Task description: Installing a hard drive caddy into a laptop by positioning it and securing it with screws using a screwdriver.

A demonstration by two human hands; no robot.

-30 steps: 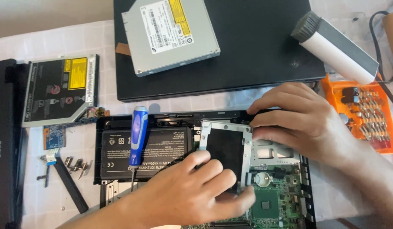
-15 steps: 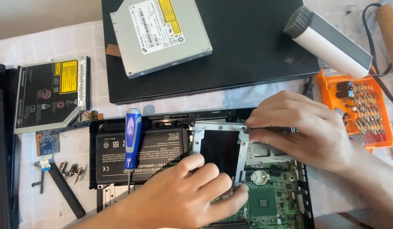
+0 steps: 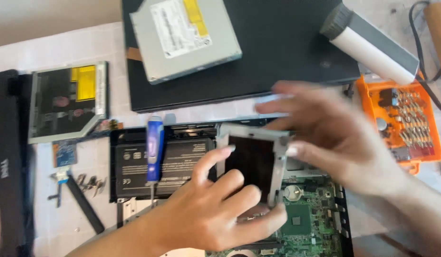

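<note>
Metal drive tray [image 3: 252, 162] is gripped at its right rail by the right hand [image 3: 334, 138]. Its lower edge is gripped by the left hand [image 3: 215, 214], long axis upright, above the circuit board [image 3: 306, 223].

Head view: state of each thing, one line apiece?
Drive caddy: tilted up off the opened laptop base, held by left hand and right hand.
Blue screwdriver: lying on the battery.
Bit case: open.
Silver optical drive: resting on the closed black laptop.

Pale, seemingly tiled tabletop [image 3: 63, 47], brightly daylit.
</note>
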